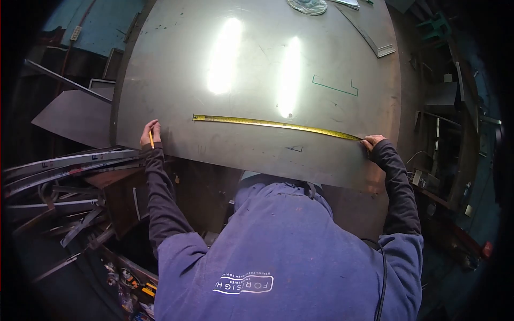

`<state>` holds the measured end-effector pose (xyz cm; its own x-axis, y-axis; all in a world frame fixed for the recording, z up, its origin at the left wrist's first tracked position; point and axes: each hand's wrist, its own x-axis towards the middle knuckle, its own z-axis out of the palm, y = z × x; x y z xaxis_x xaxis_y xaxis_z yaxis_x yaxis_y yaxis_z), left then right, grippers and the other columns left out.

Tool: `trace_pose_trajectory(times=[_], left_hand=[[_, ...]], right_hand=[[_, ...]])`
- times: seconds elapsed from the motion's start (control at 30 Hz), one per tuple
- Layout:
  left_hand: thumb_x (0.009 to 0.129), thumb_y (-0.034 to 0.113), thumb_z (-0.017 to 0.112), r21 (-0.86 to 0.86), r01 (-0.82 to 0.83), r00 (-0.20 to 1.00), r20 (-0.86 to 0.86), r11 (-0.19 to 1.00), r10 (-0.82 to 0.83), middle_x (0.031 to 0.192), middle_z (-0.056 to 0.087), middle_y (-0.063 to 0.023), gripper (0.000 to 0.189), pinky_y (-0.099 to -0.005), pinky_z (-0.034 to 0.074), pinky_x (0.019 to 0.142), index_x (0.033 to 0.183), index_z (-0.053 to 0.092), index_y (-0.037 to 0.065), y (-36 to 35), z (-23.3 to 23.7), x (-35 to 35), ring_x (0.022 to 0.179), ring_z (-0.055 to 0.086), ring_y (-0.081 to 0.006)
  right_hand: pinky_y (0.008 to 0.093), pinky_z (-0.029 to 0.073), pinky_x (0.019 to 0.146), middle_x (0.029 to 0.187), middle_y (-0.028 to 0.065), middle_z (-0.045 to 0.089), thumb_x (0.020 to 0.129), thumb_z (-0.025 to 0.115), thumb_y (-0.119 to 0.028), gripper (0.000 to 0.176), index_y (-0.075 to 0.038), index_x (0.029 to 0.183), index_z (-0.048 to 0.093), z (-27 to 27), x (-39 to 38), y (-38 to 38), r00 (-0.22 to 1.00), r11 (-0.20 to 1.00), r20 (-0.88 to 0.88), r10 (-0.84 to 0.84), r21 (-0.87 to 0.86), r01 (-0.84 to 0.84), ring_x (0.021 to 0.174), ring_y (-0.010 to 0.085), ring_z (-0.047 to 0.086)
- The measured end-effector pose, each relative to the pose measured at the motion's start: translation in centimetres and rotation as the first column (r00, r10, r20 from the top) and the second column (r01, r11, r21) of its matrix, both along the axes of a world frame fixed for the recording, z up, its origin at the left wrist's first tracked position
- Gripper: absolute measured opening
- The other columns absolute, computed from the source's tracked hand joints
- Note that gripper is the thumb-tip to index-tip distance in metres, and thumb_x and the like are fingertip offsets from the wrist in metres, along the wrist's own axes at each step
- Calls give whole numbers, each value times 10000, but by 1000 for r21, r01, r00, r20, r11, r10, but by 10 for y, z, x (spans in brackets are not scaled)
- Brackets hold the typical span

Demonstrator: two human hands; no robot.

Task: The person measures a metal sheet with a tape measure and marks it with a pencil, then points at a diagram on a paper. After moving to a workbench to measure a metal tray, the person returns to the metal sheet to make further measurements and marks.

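A long yellow tape measure (278, 125) lies stretched across a grey metal sheet (257, 142). Its free end rests on the sheet, to the right of my left hand and apart from it. My right hand (373, 142) is closed on the tape's other end near the sheet's right edge; the case is hidden by the fingers. At the left edge, my left hand (151, 134) grips a yellow-orange pencil (151, 140) pointing down toward me. Small dark pen marks (294, 148) show between the tape and the near edge.
A green line drawing (335, 88) marks the sheet's right side. A metal angle piece (383, 51) lies at the far right, with a round clear-wrapped item (307, 5) at the far edge. Metal strips (69, 163) crowd the left; a shelf frame (436, 144) stands right.
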<state>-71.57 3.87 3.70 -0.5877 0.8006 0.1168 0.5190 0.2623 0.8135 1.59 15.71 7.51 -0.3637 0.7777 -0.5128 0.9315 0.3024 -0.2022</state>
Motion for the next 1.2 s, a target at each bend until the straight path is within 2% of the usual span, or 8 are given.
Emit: trace_pose_trajectory(times=[0.13, 0.2, 0.27, 0.33, 0.47, 0.8, 0.87, 1.2], left_hand=[[826, 170, 658, -57, 74, 973, -215, 996, -84, 846, 644, -55, 197, -271, 494, 727, 1008, 655, 97, 9, 2, 33, 709, 606, -142], [778, 144, 686, -66, 317, 905, -278, 946, -322, 800, 622, -77, 230, -283, 494, 713, 1003, 667, 105, 16, 3, 50, 715, 609, -172], [735, 133, 709, -193, 492, 852, -96, 849, -515, 762, 598, -84, 254, -294, 493, 700, 987, 681, 127, 18, 8, 67, 708, 604, -190], [720, 142, 731, -281, 623, 746, -64, 730, -662, 751, 585, -64, 247, -291, 499, 673, 964, 704, 163, 17, 1, 75, 697, 609, -186], [711, 174, 756, -286, 611, 756, -69, 738, -651, 755, 586, -55, 264, -282, 507, 678, 971, 708, 171, 18, 0, 89, 681, 612, -171], [686, 248, 770, -437, 701, 665, 112, 564, -739, 765, 565, -46, 300, -275, 501, 705, 975, 710, 199, 12, 10, 89, 723, 602, -161], [678, 258, 777, -434, 700, 669, 120, 567, -734, 757, 559, -48, 306, -279, 501, 703, 972, 710, 204, 10, 9, 88, 724, 600, -167], [692, 237, 774, -420, 681, 634, -73, 600, -770, 718, 546, -59, 194, -298, 486, 650, 858, 711, 159, 2, -5, 87, 674, 578, -194]], right_hand=[[413, 477, 724, 844, 150, 632, 888, 502, -298, 281, -54, 875, 640, 0, 6, -8, 998, 999, 49, 27, 33, -28, 828, 353, 595], [420, 477, 722, 841, 146, 631, 884, 503, -295, 274, -58, 870, 641, 13, 5, -19, 998, 999, 67, 17, 40, -20, 830, 349, 595], [426, 475, 721, 828, 142, 629, 882, 502, -298, 275, -61, 864, 640, 28, 11, -32, 998, 1000, 62, 1, 30, -3, 829, 347, 595], [422, 479, 722, 825, 129, 630, 882, 503, -309, 281, -67, 854, 643, 29, 26, -47, 995, 999, 98, -14, 35, 10, 831, 337, 598], [410, 490, 719, 870, 105, 636, 880, 505, -327, 278, -86, 879, 645, 20, 51, -69, 986, 1000, 169, 0, 23, -4, 841, 315, 608], [407, 491, 740, 878, 108, 633, 888, 498, -341, 286, -95, 913, 642, 27, 34, -88, 976, 998, 213, -40, -37, 49, 852, 313, 607], [409, 484, 782, 964, 96, 637, 912, 459, -378, 334, -99, 960, 637, 28, 30, -88, 961, 991, 271, -62, -95, 91, 910, 311, 599], [408, 489, 759, 922, 104, 644, 903, 477, -370, 320, -101, 943, 646, 10, 37, -97, 971, 992, 220, -93, -58, 108, 881, 311, 607]])
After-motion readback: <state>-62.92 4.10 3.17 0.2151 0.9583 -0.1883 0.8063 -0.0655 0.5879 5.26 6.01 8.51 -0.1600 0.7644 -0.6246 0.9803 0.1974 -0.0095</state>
